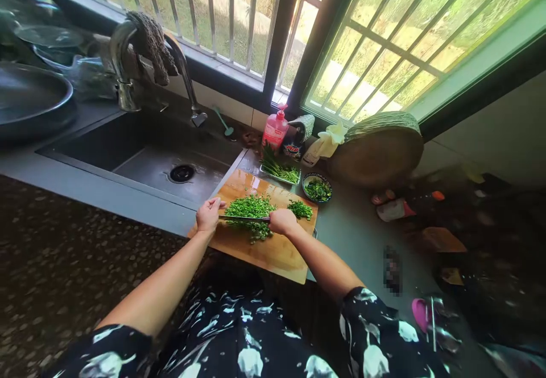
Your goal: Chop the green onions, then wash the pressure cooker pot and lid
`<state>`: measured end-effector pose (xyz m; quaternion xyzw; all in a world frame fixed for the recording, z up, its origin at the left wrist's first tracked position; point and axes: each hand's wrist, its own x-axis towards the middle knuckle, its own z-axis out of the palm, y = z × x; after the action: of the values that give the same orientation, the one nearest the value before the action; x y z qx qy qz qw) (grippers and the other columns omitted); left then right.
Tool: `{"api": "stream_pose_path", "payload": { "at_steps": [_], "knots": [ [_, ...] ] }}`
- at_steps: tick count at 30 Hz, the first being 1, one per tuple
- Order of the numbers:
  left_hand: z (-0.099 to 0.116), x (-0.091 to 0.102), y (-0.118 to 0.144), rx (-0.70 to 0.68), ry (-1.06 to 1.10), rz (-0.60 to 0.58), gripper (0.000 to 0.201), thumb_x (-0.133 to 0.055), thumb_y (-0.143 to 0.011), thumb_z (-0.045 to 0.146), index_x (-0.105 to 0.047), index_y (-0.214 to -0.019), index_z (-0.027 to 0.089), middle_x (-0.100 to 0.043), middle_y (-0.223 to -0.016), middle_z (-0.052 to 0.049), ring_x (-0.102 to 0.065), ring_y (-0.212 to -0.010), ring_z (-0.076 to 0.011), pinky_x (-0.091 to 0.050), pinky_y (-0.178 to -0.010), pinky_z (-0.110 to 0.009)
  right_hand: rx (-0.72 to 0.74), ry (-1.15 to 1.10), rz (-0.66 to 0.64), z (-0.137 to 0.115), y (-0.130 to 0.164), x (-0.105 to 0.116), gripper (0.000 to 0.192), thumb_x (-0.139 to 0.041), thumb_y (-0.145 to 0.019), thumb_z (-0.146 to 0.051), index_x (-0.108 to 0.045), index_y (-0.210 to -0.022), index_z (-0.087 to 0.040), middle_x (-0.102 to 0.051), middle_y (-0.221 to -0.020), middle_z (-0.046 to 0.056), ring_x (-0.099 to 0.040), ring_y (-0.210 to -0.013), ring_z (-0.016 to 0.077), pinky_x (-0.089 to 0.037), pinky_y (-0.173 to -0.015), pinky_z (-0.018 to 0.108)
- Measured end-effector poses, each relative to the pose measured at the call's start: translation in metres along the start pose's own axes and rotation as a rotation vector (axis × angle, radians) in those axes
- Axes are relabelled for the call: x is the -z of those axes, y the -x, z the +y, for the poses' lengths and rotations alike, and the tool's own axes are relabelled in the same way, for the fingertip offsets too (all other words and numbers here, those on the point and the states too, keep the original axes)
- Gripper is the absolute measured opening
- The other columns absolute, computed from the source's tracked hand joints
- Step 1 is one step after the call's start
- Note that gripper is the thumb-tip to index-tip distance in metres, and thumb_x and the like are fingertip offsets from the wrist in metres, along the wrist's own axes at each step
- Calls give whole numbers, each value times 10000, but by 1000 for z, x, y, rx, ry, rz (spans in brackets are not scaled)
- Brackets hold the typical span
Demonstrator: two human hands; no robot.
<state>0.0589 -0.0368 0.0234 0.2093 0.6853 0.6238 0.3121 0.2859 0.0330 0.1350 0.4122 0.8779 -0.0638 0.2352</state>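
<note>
My right hand (282, 220) is closed around the handle of a kitchen knife (247, 218), whose blade lies level across a pile of chopped green herbs (251, 204). At the blade's far end, my left hand (207, 215) is closed with its fingers together on the tip; the exact grip is partly hidden. Under the herbs is a wooden cutting board (285, 258), set at an angle on the counter. A smaller heap of chopped greens (300, 210) sits on the board just beyond my right hand.
Left of the board is a sink (140, 167) with a faucet (187, 82). Behind the board stand a tray of long green stalks (279, 170), a bowl of chopped greens (317, 188) and a pink soap bottle (275, 130). A round wooden block (379, 153) leans by the window.
</note>
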Motion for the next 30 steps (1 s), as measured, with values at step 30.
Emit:
{"api": "stream_pose_path", "payload": {
  "at_steps": [30],
  "knots": [
    [65,-30,-57,112,-41,-431,349,-573,-667,538,-509,-631,197,-630,-567,-37,-630,-591,-189,-510,-676,-352,-239,-335,161,-39,0,-5,125,-568,-808,-364,-665,-887,-374,-678,-909,41,-671,-859,252,-534,-630,365]
  ]
}}
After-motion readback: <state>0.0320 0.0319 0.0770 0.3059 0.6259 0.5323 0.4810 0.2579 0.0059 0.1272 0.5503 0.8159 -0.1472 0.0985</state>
